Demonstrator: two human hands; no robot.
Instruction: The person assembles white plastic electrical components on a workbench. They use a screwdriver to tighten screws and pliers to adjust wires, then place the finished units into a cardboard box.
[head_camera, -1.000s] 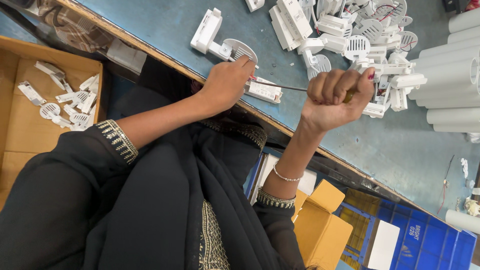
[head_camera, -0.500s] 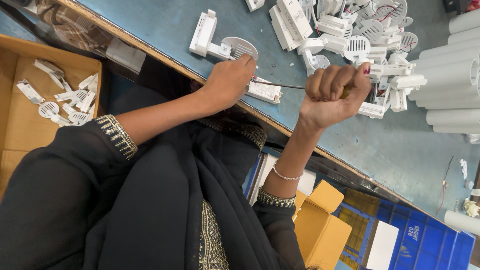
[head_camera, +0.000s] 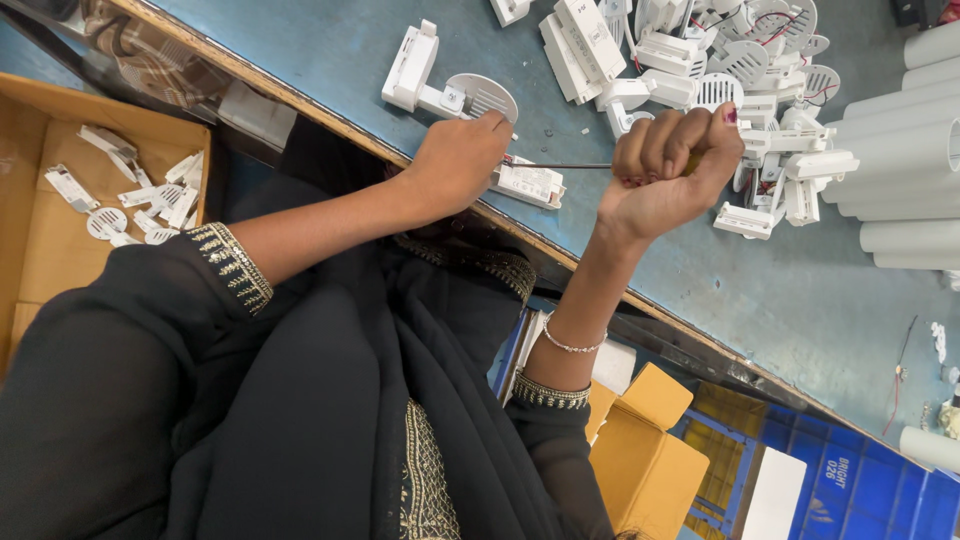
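My left hand (head_camera: 458, 160) presses down on a small white plastic part (head_camera: 530, 184) lying near the front edge of the blue-grey table (head_camera: 330, 60). My right hand (head_camera: 672, 165) is closed in a fist around the handle of a screwdriver, whose thin dark shaft (head_camera: 565, 166) runs level to the part under the left hand. A white bracket with a round grille (head_camera: 450, 85) lies just beyond the left hand. Behind the right hand sits a heap of similar white parts with wires (head_camera: 740, 60).
White tubes (head_camera: 910, 150) are stacked at the table's right. A cardboard box (head_camera: 60, 150) with several white parts stands at the left. Below the table edge are small yellow cartons (head_camera: 650, 450) and a blue crate (head_camera: 860, 500).
Both hands stay at the same spot on the part. The right fist has turned slightly around the screwdriver handle.
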